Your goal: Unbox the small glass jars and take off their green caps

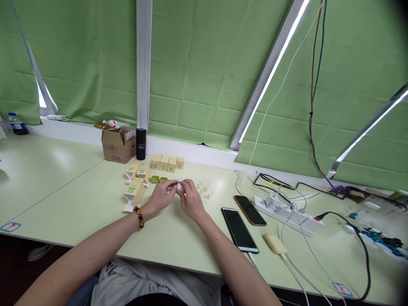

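Over the middle of the table, my left hand (162, 196) and my right hand (192, 202) meet with fingers closed around a small white rounded object (180, 187). Its exact kind is mostly hidden by the fingers. A little dark and yellowish detail shows by the left fingertips, too small to name. Just beyond the left hand lies a small green open case (155, 179), with a second green piece (163, 179) beside it. To the right of my right hand sits a clear plastic tray (204, 189) with rounded cups and small yellow bits in it.
Opened cartons (134, 192) lie left of my hands; several closed small boxes (164, 162) stand behind. A cardboard box (118, 144) and black bottle (140, 144) are farther back. Two phones (239, 229), a power strip (283, 214), a yellowish charger (274, 244) and tangled cables occupy the right.
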The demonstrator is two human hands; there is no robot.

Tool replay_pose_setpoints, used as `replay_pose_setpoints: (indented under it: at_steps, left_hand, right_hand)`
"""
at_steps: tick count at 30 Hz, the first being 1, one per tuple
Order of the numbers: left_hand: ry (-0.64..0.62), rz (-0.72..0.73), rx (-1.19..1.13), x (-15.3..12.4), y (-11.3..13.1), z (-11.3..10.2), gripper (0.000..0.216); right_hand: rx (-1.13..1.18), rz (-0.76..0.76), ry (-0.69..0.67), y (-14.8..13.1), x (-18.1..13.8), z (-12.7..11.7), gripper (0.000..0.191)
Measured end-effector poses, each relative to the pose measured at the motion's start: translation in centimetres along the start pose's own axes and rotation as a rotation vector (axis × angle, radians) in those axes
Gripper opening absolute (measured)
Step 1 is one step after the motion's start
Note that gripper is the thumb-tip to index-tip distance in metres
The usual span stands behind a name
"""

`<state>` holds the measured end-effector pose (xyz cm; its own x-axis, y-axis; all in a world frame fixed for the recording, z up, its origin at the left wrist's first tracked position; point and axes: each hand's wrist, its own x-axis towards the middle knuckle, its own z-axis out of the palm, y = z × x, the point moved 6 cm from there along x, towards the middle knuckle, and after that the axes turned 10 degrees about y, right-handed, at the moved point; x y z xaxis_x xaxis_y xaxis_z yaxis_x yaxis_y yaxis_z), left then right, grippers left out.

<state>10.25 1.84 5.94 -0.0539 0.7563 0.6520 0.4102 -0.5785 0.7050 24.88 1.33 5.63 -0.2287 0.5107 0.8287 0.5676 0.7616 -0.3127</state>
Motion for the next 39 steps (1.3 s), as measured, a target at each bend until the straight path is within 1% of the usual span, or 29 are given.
replay_pose_setpoints:
  at_steps: [2, 5, 8, 12, 18, 20, 22, 25, 27, 29, 31, 34, 39]
  left_hand:
    - [-0.061, 0.025, -0.052, 0.0, -0.3, 0.1, 0.035]
    - [-0.112, 0.033, -0.039, 0.0, -0.8, 0.2, 0.044]
    - [-0.111, -0.007, -0.068, 0.2, -1.1, 0.3, 0.042]
    - [-0.091, -0.052, -0.130, 0.4, -0.9, 0.6, 0.038]
    - [-0.063, -0.048, -0.143, 0.1, -0.4, 0.6, 0.036]
    - [-0.059, -0.050, -0.162, 0.0, -0.6, 0.7, 0.037]
    - [-0.056, -0.071, -0.187, 0.0, -1.1, 0.7, 0.037]
    - [-0.036, -0.127, -0.210, 0.1, -2.2, 0.7, 0.038]
    - [-0.010, -0.154, -0.226, 0.2, -2.7, 0.6, 0.040]
    - [0.018, -0.161, -0.249, 0.2, -2.9, 0.6, 0.040]
    - [0.043, -0.160, -0.263, 0.2, -2.9, 0.5, 0.040]
    - [0.072, -0.161, -0.263, 0.1, -2.9, 0.4, 0.041]
    - [0.102, -0.165, -0.257, 0.2, -3.1, 0.1, 0.042]
  right_hand:
    - [0.061, 0.045, 0.007, 0.6, -0.1, -0.2, 0.027]
    - [0.148, 0.107, 0.011, 1.3, -0.2, -0.3, 0.024]
    - [0.217, 0.128, 0.029, 1.5, -0.1, -0.3, 0.021]
    - [0.264, 0.141, 0.093, 1.4, 0.0, -0.4, 0.018]
    - [0.288, 0.162, 0.144, 1.2, -0.1, -0.4, 0.018]
    - [0.316, 0.196, 0.163, 1.4, -0.1, -0.4, 0.021]
    - [0.391, 0.287, 0.218, 2.1, 0.0, -0.8, 0.027]
    - [0.588, 0.513, 0.357, 3.9, 0.3, -1.7, 0.036]
    - [0.757, 0.648, 0.424, 4.9, 0.4, -2.1, 0.040]
    - [0.941, 0.749, 0.454, 5.6, 0.5, -2.0, 0.044]
    - [1.093, 0.835, 0.449, 6.1, 0.5, -1.5, 0.046]
    - [1.198, 0.928, 0.426, 6.8, 0.1, -0.7, 0.046]
    - [1.258, 0.950, 0.431, 7.0, -0.2, -0.3, 0.043]
